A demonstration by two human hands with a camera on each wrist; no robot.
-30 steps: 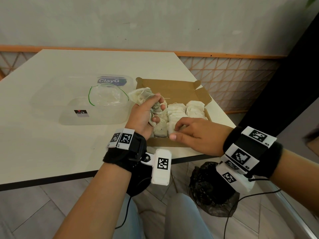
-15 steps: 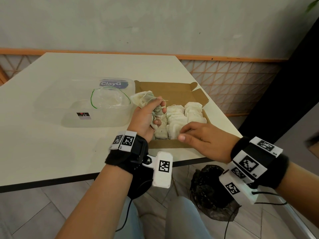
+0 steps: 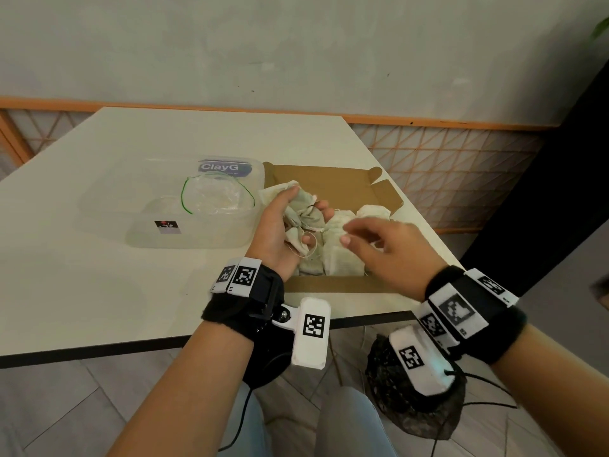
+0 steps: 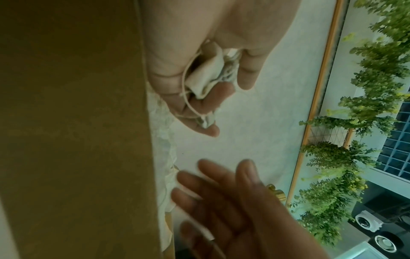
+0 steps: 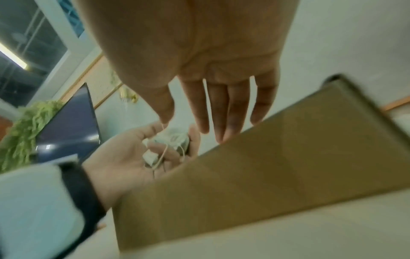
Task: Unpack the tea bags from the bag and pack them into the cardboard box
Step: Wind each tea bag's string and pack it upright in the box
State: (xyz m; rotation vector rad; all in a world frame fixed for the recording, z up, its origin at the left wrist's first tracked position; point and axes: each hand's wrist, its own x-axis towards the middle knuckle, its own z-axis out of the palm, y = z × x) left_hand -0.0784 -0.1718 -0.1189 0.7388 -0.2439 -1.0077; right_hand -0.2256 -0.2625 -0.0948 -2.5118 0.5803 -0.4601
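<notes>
From the head view, the left hand (image 3: 283, 222) has a curled grip on a bunch of tea bags (image 3: 301, 214) above the cardboard box (image 3: 333, 285) on the table (image 3: 99, 291). Just right of it, the right hand (image 3: 385, 252) hovers with fingers spread, empty, over packed tea bags (image 3: 339, 255).

The left wrist view shows fingers (image 4: 248, 73) curled around the bunch.

In the right wrist view, straight fingers (image 5: 230, 108) hold nothing.

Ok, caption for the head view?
Left hand grips tea bags over the cardboard box; open right hand reaches in.
</notes>
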